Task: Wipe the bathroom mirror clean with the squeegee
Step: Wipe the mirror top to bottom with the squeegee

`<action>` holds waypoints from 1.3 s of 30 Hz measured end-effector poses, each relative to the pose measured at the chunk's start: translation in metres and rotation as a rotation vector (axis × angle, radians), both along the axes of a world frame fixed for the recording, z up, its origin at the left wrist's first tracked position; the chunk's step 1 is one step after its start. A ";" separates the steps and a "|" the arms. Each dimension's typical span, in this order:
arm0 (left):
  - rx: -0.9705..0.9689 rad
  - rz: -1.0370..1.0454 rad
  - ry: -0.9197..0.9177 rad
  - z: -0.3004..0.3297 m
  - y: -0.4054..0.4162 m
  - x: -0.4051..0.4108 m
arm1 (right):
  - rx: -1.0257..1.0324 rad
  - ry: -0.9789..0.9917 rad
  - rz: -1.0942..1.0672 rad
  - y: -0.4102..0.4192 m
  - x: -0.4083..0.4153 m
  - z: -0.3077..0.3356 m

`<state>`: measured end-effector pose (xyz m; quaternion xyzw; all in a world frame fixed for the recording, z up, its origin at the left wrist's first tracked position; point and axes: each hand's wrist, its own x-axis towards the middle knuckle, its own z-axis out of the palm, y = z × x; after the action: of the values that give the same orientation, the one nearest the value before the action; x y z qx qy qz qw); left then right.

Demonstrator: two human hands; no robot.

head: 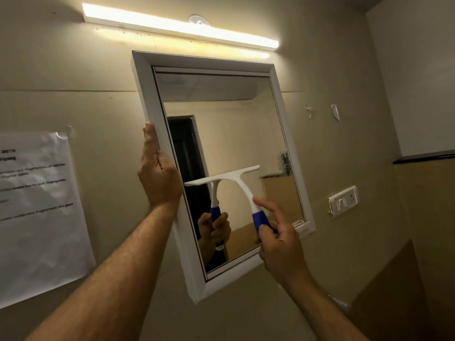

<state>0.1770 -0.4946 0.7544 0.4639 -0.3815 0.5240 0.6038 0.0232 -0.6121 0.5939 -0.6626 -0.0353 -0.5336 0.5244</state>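
Head view. One wall-mounted mirror (229,134) in a white frame (147,94), one squeegee (236,183), two hands. One lit tube light (179,27) runs above the frame; one printed paper sheet (37,205) is taped to the wall at left; one switch plate (343,200) sits on the wall at right.

The left hand (157,178) grips the frame's left edge, thumb lying flat along the outer side, the other fingers curled over the front lip.

The right hand (280,242) grasps the squeegee by its blue grip, fingers wrapped round the handle's lower end, index finger extended and resting against the white neck just above the blue part. From this hold the handle curves up and leftward to the white blade, which lies roughly level against the glass in the mirror's lower half, its left tip just beside the left hand at the frame's inner edge. The blade is above and left of the grasping hand. The glass reflects the handle and hand below the blade.
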 end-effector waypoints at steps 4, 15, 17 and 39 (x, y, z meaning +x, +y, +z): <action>-0.029 -0.002 -0.009 -0.001 -0.001 0.001 | -0.040 0.032 -0.065 -0.003 0.009 -0.044; -0.046 0.074 -0.004 -0.004 -0.003 0.000 | -0.112 0.014 -0.132 -0.018 0.002 -0.030; -0.042 0.084 -0.011 -0.005 -0.003 0.000 | -0.094 0.004 -0.146 -0.024 0.006 -0.015; -0.048 0.087 0.009 -0.009 -0.002 0.000 | -0.094 0.000 -0.197 -0.038 0.014 -0.054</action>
<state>0.1769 -0.4963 0.7451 0.4679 -0.3455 0.5569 0.5930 0.0373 -0.6497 0.5397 -0.6868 0.0049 -0.5804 0.4377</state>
